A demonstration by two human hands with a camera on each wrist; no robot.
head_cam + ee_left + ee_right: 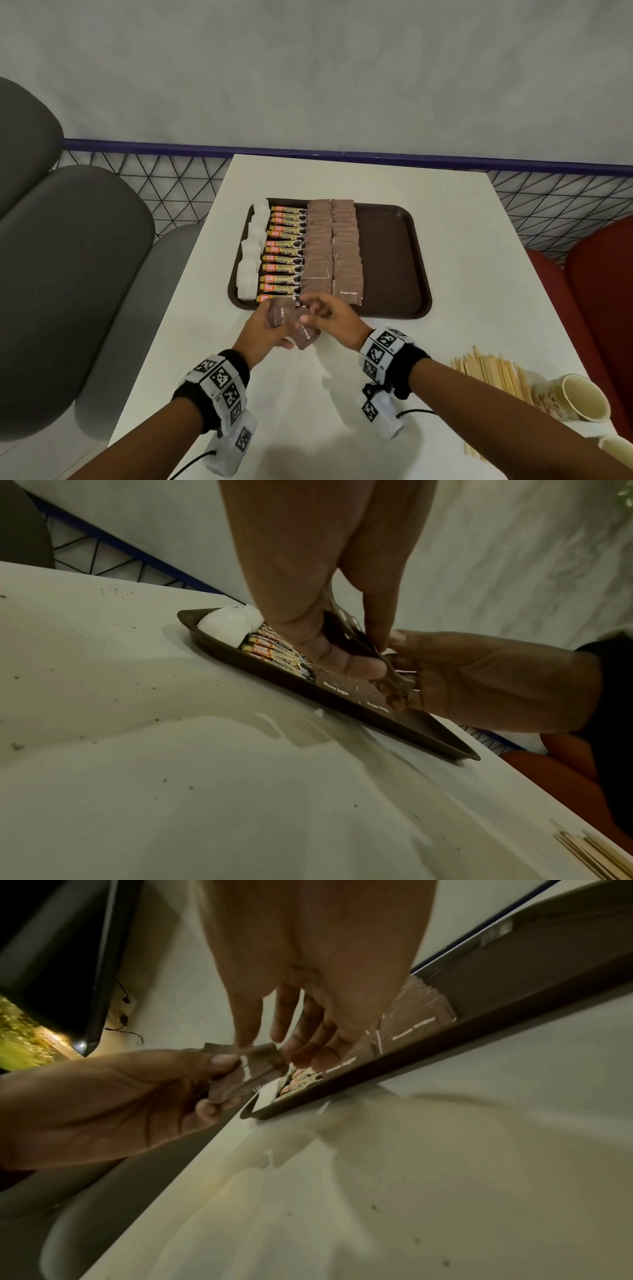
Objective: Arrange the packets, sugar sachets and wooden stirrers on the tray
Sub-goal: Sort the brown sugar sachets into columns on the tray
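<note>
The brown tray [394, 260] lies mid-table. On it run a column of white sachets [251, 260], a column of coffee packets [282, 253] and two columns of brown sugar sachets [334, 250]; its right part is bare. Just in front of the tray's near edge, my left hand [274, 323] grips a small stack of brown sugar sachets [278, 315], also seen in the right wrist view [240, 1074]. My right hand [318, 313] meets it and pinches one sachet [306, 334] at the stack's edge. The wooden stirrers [493, 373] lie loose on the table at the near right.
Two paper cups [582, 397] stand beside the stirrers at the table's right edge. Grey chairs [68, 274] flank the left side, a red seat [599, 274] the right. A wire fence and wall close off the far edge.
</note>
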